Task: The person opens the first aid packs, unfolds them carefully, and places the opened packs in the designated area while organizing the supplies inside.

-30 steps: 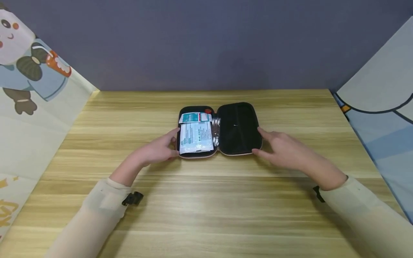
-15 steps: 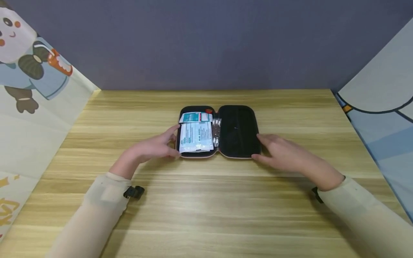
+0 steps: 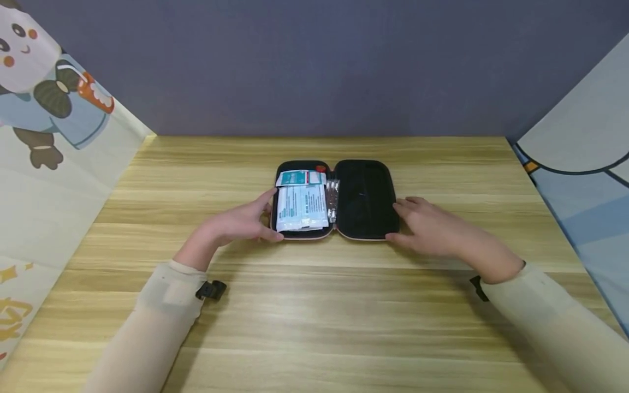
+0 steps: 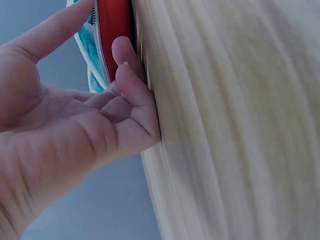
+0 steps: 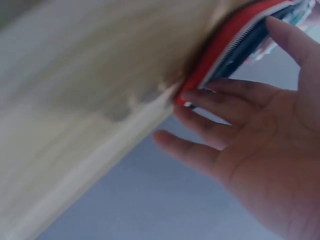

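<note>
A zip case (image 3: 366,202) lies unfolded flat on the wooden table (image 3: 314,305), black inside with a red outer shell in the wrist views. White and teal packets (image 3: 301,204) fill its left half, and a clear pack of small slender items (image 3: 332,199) sits by the fold. My left hand (image 3: 241,221) grips the left edge, its thumb at the front corner; in the left wrist view the other fingers (image 4: 132,87) curl by the red side. At the right edge, my right hand (image 3: 432,226) touches the case with loosely extended fingers (image 5: 215,105).
A dark grey-blue panel (image 3: 314,71) rises behind the table's back edge. Cartoon-printed panels stand at the left (image 3: 44,103) and right (image 3: 580,153). A small red round item (image 3: 321,169) shows in the case's back corner.
The right half of the case has come down flat on the table. My right hand's fingers have relaxed at its edge; my left hand has stayed on the left side.
</note>
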Available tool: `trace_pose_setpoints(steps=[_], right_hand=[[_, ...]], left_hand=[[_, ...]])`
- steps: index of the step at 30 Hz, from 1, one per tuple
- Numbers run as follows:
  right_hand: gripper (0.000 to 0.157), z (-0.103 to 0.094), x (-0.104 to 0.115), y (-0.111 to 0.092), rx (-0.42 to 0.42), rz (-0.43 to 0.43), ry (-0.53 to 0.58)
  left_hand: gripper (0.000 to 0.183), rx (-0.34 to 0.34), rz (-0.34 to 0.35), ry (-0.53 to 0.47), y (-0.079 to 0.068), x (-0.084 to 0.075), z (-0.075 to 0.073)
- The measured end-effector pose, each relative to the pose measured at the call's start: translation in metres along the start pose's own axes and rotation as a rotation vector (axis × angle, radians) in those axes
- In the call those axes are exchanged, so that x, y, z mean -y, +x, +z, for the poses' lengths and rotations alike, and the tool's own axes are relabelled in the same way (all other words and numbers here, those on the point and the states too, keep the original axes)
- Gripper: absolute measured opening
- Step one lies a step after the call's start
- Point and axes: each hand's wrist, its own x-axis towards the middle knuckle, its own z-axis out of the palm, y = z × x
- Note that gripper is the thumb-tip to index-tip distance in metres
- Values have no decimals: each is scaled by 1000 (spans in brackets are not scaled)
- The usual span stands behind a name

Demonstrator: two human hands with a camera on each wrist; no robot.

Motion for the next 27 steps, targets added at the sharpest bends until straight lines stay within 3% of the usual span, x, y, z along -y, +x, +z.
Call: trace_pose_setpoints(steps=[5,9,12,15,20,24,27], right_hand=[[77,-10,8,6,86,36,-39],[75,-21,22,14,188,120,-56],[73,-29,38,24,219,168,-109],[72,-34,59,37,148,147,-145],[72,-33,96,61,-24,-33,-163],[68,-22,115,74,-92,-140,-193],[66,-13,122,79,-104,-170,-204]], left_hand=[[131,-10,9,27,1,-2,2],[131,-17,11,46,2,-3,3],[131,-15,8,49,2,-4,3],[130,-8,1,49,2,-4,3],[130,1,-13,31,0,-5,1],[128,4,-17,34,-1,-7,2],[127,8,-8,38,-1,-8,2]])
